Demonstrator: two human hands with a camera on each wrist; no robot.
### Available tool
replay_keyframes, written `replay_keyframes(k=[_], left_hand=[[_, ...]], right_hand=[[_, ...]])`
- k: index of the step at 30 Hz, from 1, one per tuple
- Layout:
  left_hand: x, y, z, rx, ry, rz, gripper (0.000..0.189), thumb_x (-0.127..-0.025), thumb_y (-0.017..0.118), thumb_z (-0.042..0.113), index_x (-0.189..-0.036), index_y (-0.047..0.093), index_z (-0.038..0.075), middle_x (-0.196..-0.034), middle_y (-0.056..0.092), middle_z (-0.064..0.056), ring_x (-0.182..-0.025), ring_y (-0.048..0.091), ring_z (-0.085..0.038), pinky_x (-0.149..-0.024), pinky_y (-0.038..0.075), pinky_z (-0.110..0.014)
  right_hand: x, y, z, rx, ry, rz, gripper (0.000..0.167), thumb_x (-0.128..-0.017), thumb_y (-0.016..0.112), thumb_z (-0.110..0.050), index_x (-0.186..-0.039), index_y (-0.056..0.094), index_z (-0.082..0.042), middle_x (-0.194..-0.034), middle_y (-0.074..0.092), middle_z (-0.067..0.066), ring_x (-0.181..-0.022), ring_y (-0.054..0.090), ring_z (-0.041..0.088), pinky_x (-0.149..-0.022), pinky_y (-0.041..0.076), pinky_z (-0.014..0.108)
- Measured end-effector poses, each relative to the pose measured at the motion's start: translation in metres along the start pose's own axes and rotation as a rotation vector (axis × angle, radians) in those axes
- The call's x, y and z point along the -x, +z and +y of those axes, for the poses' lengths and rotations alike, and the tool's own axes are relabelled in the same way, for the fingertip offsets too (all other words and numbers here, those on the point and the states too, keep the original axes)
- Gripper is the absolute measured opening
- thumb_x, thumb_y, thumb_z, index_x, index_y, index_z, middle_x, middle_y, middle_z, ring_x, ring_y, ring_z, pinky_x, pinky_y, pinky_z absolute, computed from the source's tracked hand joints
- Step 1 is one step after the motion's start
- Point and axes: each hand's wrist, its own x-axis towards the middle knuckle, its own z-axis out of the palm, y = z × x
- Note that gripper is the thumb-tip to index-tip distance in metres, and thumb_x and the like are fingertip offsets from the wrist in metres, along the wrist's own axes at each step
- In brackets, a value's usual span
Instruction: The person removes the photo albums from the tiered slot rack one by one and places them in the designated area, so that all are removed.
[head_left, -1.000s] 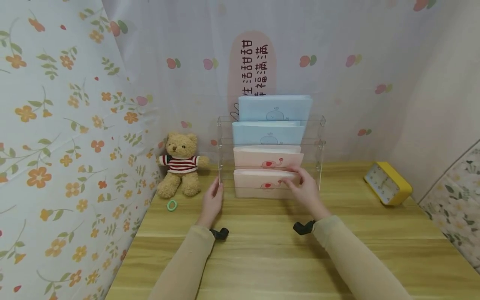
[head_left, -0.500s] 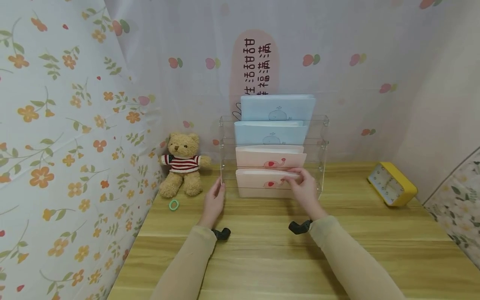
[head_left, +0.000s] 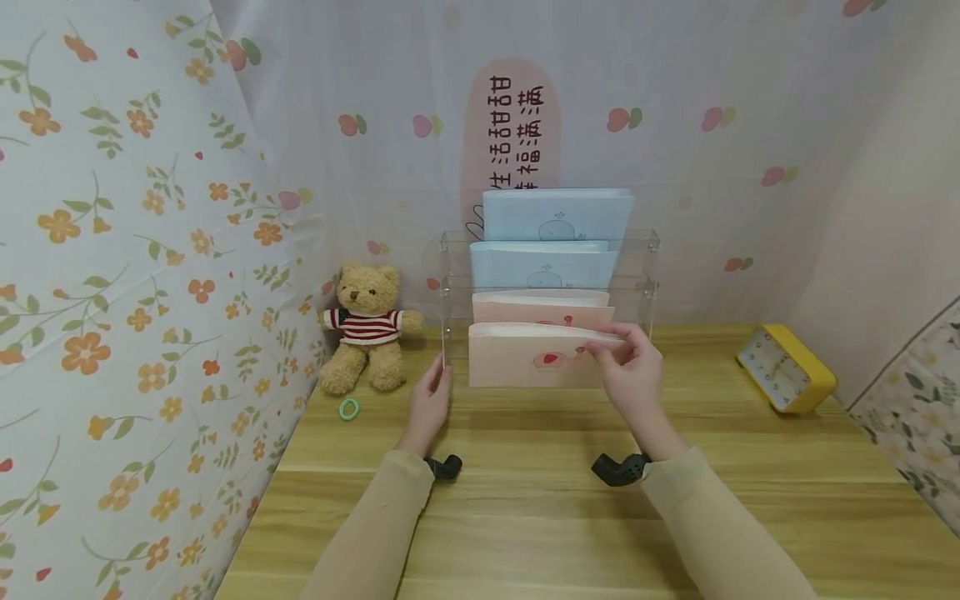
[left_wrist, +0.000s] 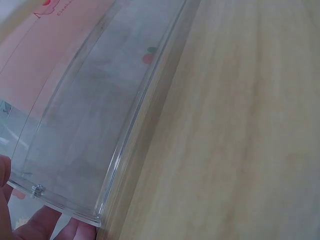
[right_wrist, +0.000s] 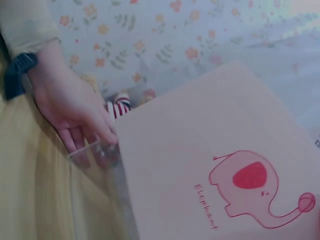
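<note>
In the head view my right hand (head_left: 633, 375) pinches the upper right corner of a pink booklet (head_left: 502, 358) with a red elephant drawing. The booklet is held upright before the clear acrylic file rack (left_wrist: 75, 160), its lower edge above the tabletop. My left hand (head_left: 430, 408) grips the rack's left side, thumb and fingers on either side of its edge in the left wrist view. Behind, the rack holds another pink booklet (head_left: 525, 310) and blue booklets (head_left: 525, 262) with a whale drawing. The right wrist view shows the held booklet's cover (right_wrist: 190, 140) reading "Elephant".
A teddy bear (head_left: 365, 329) in a striped shirt sits left of the rack. Near its feet lies a green ring (head_left: 348, 409). A yellow clock (head_left: 787, 367) stands on the right of the wooden table (head_left: 517, 517). Patterned curtains (head_left: 390, 75) hang behind and at the sides.
My right hand has drawn the front pink booklet up and out of the rack's front slot, moving slightly right. My left hand keeps its grip on the rack's side.
</note>
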Motion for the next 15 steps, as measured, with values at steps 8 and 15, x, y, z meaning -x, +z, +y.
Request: replay_keyframes(k=[8,15], left_hand=[[0.0,0.002,-0.001,0.017,0.003,0.003,0.051,-0.116,0.059,0.033,-0.164,0.055,0.015,-0.169,0.053,-0.013,-0.159,0.049,-0.037,-0.132,0.04,-0.056],[-0.002,0.003,-0.005,0.017,0.011,0.007,0.052,-0.116,0.059,0.032,-0.163,0.055,0.014,-0.168,0.054,-0.014,-0.156,0.052,-0.038,-0.131,0.042,-0.057]], right_hand=[[0.023,-0.015,-0.001,0.13,0.119,-0.22,0.023,-0.097,0.085,-0.01,-0.116,0.075,-0.002,-0.093,0.078,0.021,-0.066,0.055,0.005,-0.052,0.044,0.021],[0.03,-0.017,0.014,0.164,0.239,-0.33,0.021,-0.1,0.082,-0.01,-0.117,0.072,-0.003,-0.108,0.078,0.021,-0.081,0.06,0.013,-0.063,0.046,0.023]])
